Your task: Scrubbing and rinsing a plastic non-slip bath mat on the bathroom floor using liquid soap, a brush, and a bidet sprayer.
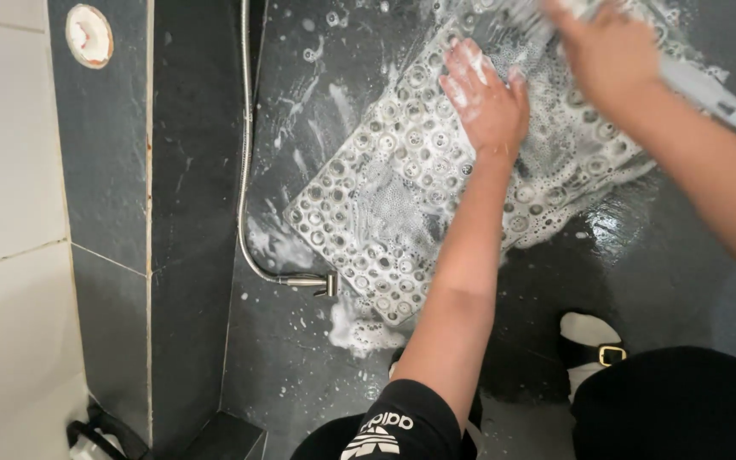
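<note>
A grey bath mat (393,204) with round holes lies on the wet dark floor, covered in soap foam. My left hand (483,94) presses flat on the mat near its far end, fingers spread and soapy. My right hand (611,55) is blurred above the mat's far right part and grips a scrubbing brush (700,85) with a pale handle that sticks out to the right. The brush head is hidden in foam and motion blur.
A metal spray hose (244,153) runs down the dark wall edge to a spray head (317,281) lying by the mat's near corner. Foam patches dot the floor. My feet in sandals (594,345) stand at the bottom. A pale tiled wall is at left.
</note>
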